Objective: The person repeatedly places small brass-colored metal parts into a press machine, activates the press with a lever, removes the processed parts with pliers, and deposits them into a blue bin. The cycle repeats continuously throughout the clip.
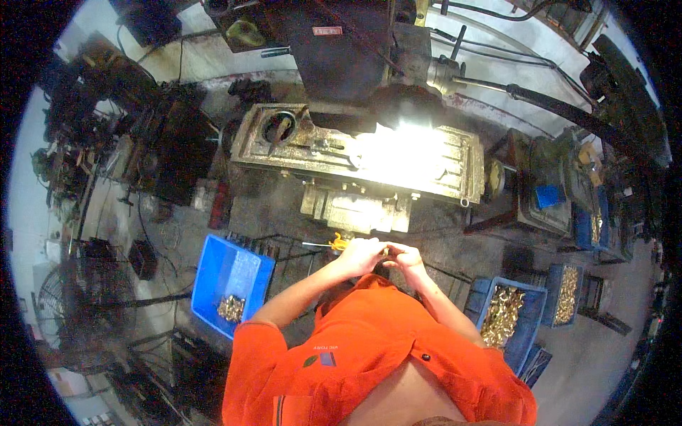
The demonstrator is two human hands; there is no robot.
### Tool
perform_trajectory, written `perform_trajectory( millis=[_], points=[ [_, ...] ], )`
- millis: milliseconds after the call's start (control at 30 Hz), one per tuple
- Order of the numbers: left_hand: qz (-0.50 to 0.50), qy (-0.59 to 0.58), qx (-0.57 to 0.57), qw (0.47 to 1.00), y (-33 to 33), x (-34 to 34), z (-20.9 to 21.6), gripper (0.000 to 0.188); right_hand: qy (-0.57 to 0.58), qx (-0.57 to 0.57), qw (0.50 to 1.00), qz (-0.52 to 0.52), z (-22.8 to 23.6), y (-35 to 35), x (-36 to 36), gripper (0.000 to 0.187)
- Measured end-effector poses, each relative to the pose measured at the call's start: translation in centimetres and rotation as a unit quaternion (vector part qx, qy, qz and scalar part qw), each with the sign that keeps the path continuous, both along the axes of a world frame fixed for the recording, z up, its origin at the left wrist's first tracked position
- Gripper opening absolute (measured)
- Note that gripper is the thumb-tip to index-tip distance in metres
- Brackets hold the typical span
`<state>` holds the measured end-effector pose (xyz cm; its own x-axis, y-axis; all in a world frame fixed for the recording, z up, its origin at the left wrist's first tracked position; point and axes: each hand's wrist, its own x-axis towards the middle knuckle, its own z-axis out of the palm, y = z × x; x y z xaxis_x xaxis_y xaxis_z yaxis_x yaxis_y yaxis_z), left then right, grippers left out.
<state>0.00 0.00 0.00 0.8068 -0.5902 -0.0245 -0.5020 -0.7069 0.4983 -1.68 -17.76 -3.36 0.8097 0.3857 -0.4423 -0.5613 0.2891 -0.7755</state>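
Close together in front of my orange shirt, my left hand (361, 257) and my right hand (407, 258) meet at the fingertips. Both are closed around a small piece, mostly hidden by the fingers and too small to name. Just beyond the left hand is a yellow tool (339, 243) with a thin metal rod pointing left. Whether the left hand touches this tool I cannot tell. Ahead of both hands stands a milling machine with a slotted metal table (298, 153), its middle washed out by a bright lamp.
To my left, a blue bin (201, 287) contains a small heap of brass-coloured parts (231, 308). A fuller blue crate (541, 302) is at my right, with another crate (566, 295) beyond it. A fan (85, 305) stands far left, and a metal bench (526, 213) at right.
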Motion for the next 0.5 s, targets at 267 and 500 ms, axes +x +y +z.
perform_trajectory(
  millis=[267,500],
  points=[
    [0.049,-0.045,-0.137,0.988,1.6,3.0,-0.6,0.021,-0.119,-0.069,0.989,-0.053,0.5,0.8,1.7,0.053],
    [0.22,-0.024,-0.15,0.964,5.4,13.9,0.3,0.024,-0.102,-0.203,0.969,-0.096,1.3,-2.6,0.8,0.049]
  ],
)
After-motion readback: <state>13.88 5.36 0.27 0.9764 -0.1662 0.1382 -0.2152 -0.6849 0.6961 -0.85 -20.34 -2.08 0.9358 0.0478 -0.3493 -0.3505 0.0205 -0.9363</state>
